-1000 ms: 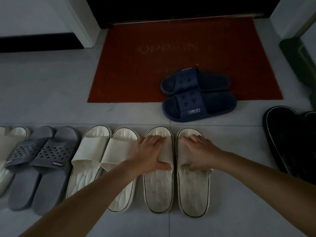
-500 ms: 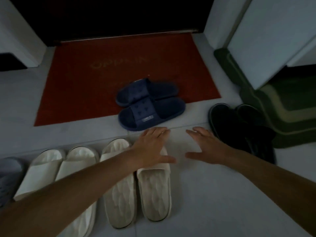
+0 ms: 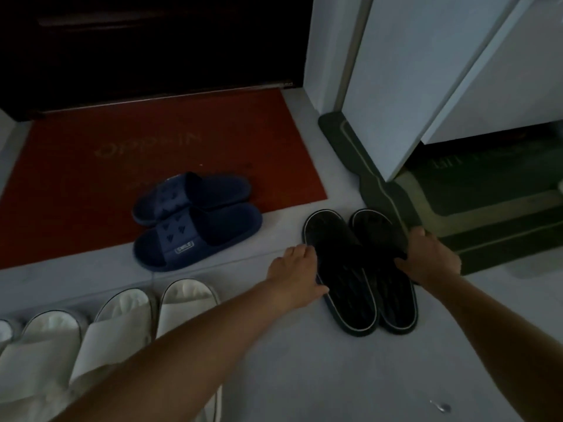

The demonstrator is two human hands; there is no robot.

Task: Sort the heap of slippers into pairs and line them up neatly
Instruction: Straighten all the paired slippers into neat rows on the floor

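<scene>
Black slippers [image 3: 353,300] lie as a pair side by side, touching, on the pale floor [image 3: 304,376] right of the frame's centre, toes pointing toward the upper left. The left hand [image 3: 294,271] sits against the outer edge of the left-hand slipper, thumb touching its rim and fingers bent along the side; in this dim light I cannot tell whether it clasps the slipper or only presses on it. The right hand [image 3: 431,257] holds the other slipper, thumb laid over its strap and fingers curled round its outer edge, just beside a green mat [image 3: 487,236] at the right. Navy slippers [image 3: 195,236] rest together at centre left, partly on a red mat [image 3: 76,184] and partly on the floor, well apart from the black pair. White slippers [image 3: 122,318] stand in a row at the lower left, partly hidden by the left forearm.
</scene>
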